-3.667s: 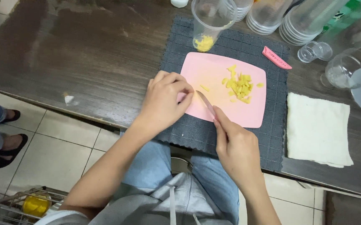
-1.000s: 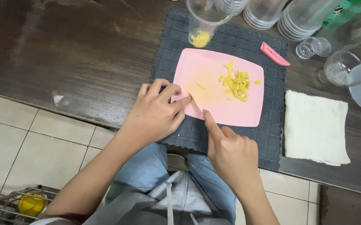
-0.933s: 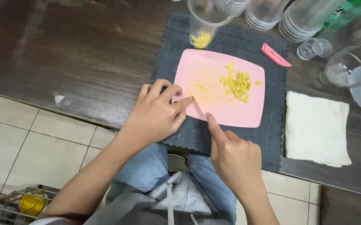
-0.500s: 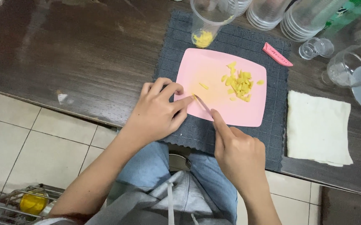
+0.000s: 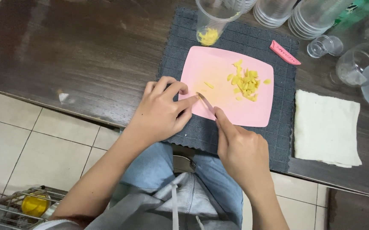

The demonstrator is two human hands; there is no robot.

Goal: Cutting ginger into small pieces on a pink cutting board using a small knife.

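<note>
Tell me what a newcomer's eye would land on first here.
The pink cutting board on a dark grey mat, with a heap of yellow chopped pieces toward its right side. At its near left edge, the left hand pins something small while the right hand holds a knife to it.

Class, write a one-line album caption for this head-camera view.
Left hand steadies a small piece while right hand slices with a knife on a pink cutting board.

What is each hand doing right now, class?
Left hand: fingers curled on the pink board, pinching something too small to tell.
Right hand: closed on a knife.
</note>
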